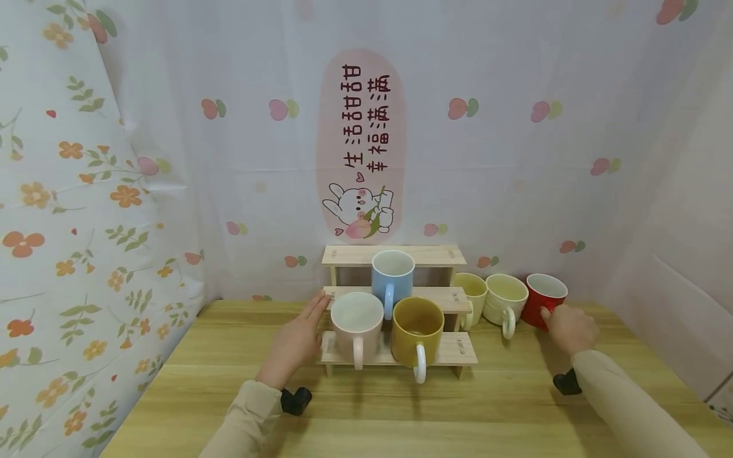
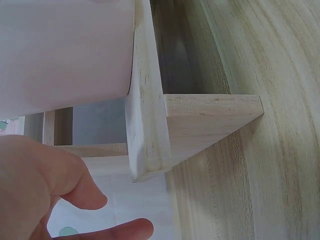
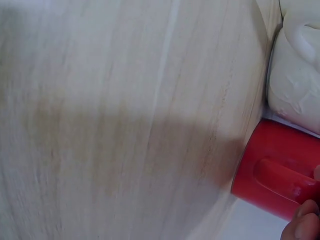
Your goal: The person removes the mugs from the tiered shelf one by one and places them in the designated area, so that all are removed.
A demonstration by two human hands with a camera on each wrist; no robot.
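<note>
At the right, my right hand (image 1: 572,329) pinches the handle of a red mug (image 1: 541,304) with a white inside; in the right wrist view, fingertips (image 3: 304,223) lie beside that handle. My left hand (image 1: 296,343) rests with extended fingers at the left end of the wooden tiered rack (image 1: 355,291), near its middle step. On that rack, a blue mug (image 1: 392,280) stands on the middle step. A pale pink mug (image 1: 356,321) and a mustard mug (image 1: 417,332) occupy the lowest step, handles toward me.
Between the rack and the red mug stand a cream mug (image 1: 497,305) and a pale yellow mug (image 1: 473,296), both upright on the wooden table (image 1: 435,420). Printed cloth (image 1: 252,191) hangs behind, and a flowered cloth (image 1: 74,267) hangs on the left.
</note>
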